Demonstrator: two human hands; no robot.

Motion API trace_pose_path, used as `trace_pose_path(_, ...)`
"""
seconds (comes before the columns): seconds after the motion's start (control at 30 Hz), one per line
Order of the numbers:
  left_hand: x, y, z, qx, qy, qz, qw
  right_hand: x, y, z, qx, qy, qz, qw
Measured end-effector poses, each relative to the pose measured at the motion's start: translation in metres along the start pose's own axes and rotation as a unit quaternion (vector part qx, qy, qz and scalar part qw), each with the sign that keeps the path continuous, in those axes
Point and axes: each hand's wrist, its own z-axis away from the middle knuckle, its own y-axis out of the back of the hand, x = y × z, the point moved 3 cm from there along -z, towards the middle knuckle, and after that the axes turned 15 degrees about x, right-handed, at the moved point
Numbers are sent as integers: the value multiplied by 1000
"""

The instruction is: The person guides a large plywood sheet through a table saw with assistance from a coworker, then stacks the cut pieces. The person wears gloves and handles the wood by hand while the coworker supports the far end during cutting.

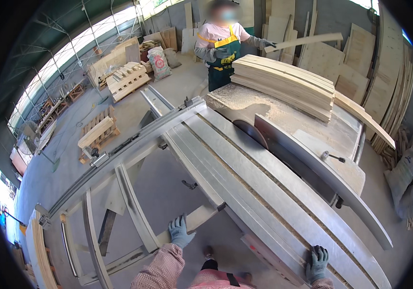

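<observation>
My left hand [181, 232], in a grey-blue glove, rests on a flat bar of the metal outrigger frame [131, 207], its fingers laid across the bar and the thumb apart. My right hand [317, 264], gloved alike, lies palm down on the ribbed metal sliding table [245, 180] of a panel saw, fingers apart. Neither hand holds a loose piece. Beyond the sliding table a round saw blade [250, 133] stands up beside a long metal rip fence [307, 166]. I cannot see whether the blade turns.
A stack of long boards [283, 86] lies on the sawdust-strewn saw top [240, 98]. Behind it a masked co-worker [223, 45] in a green apron holds a board [307, 41]. Sheets lean on the right wall; pallets [128, 79] and a sack [159, 62] stand far left.
</observation>
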Motion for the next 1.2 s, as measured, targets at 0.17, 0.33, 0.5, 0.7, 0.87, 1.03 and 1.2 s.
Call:
trace_pose_path(0.17, 0, -2, -4, -70, 8, -30, 997, -3, 4, -1, 16, -17, -12, 1000)
trace_pose_path(0.33, -8, 13, -25, -184, 73, 53, 979, -1, 3, 0, 55, -40, 16, 998)
trace_pose_path(0.5, -16, 81, -42, -303, 185, 351, 866, 4, 7, 14, 210, -176, 90, 957)
trace_pose_path(0.7, -137, 78, 1, 133, 258, 272, 918, -4, -16, 16, 293, -312, 122, 896)
trace_pose_path(0.87, -202, 62, 103, 145, 223, -59, 962, -51, -48, -34, 235, -294, 135, 917)
trace_pose_path(1.03, -200, 60, 121, 69, 248, -108, 960, -57, -65, -57, 165, -303, 193, 919)
trace_pose_path(1.2, -195, 83, 85, -91, 448, -48, 888, -59, -66, -66, 70, -318, 237, 915)
